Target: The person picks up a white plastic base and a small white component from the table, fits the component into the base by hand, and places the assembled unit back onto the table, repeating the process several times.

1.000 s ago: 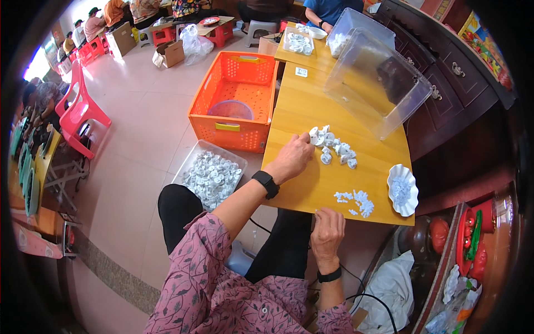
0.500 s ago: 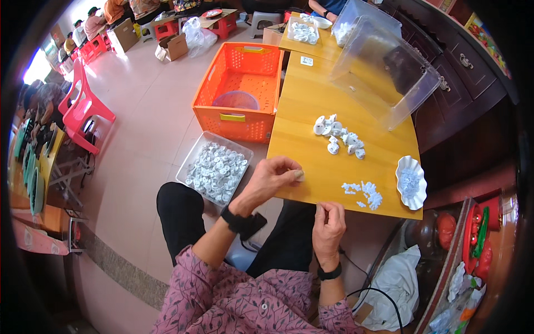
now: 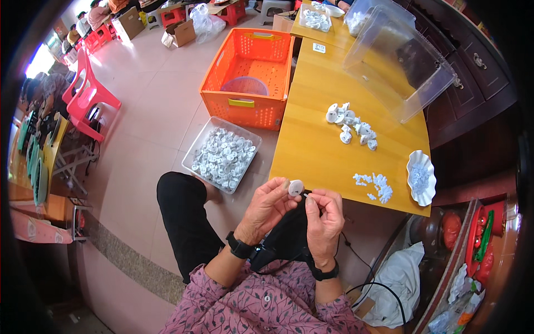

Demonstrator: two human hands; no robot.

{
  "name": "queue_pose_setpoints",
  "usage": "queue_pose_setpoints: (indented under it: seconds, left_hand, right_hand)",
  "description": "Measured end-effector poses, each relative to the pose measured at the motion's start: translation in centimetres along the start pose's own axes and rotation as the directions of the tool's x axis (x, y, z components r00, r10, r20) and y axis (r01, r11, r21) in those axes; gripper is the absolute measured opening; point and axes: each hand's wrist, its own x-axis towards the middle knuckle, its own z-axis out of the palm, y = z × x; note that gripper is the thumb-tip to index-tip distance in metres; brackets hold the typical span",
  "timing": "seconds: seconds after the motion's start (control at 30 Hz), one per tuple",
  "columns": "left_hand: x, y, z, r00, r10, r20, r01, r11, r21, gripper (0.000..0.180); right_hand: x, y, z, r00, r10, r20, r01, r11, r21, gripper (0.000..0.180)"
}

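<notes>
My left hand (image 3: 266,207) holds a small round white plastic part (image 3: 296,187) by its fingertips, just off the near edge of the yellow table (image 3: 317,150). My right hand (image 3: 324,214) pinches a tiny white piece (image 3: 309,196) right against that round part. Both hands are over my lap. On the table lie a pile of round white parts (image 3: 350,123) and a scatter of tiny white pieces (image 3: 374,186). A clear tub (image 3: 222,154) full of white parts stands on the floor to my left.
An orange crate (image 3: 248,78) with a purple bowl inside sits on the floor beyond the tub. A white scalloped dish (image 3: 421,177) and a tipped clear plastic bin (image 3: 397,61) rest on the table. Red chairs (image 3: 83,92) and people sit at far left.
My left hand came back from the pile of round parts on the table to my lap, carrying one part. My right hand rose to meet it with a tiny piece.
</notes>
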Motion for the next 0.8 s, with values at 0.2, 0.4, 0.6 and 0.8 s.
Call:
queue_pose_setpoints:
  seconds: [0.2,0.4,0.6,0.8]
  left_hand:
    - [-0.8,-0.4,-0.1,0.998,0.062,0.023,-0.063,0.998,0.028,0.029]
    - [-1.2,-0.3,0.0,0.999,0.046,0.011,-0.047,0.999,0.013,0.03]
    - [-1.6,0.0,-0.2,0.996,0.089,0.029,-0.092,0.987,0.132,0.031]
    - [-1.8,0.3,0.0,0.994,0.105,0.016,-0.106,0.98,0.168,0.03]
  right_hand:
    - [-0.1,0.0,0.7,1.0,-0.022,0.018,0.022,0.999,-0.039,0.009]
    - [0.0,0.0,1.3,0.998,-0.054,0.033,0.057,0.994,-0.089,0.008]
    - [0.2,-0.2,1.7,0.995,-0.086,0.05,0.092,0.988,-0.122,0.009]
    - [0.3,-0.3,1.8,0.99,-0.114,0.077,0.124,0.982,-0.143,0.009]
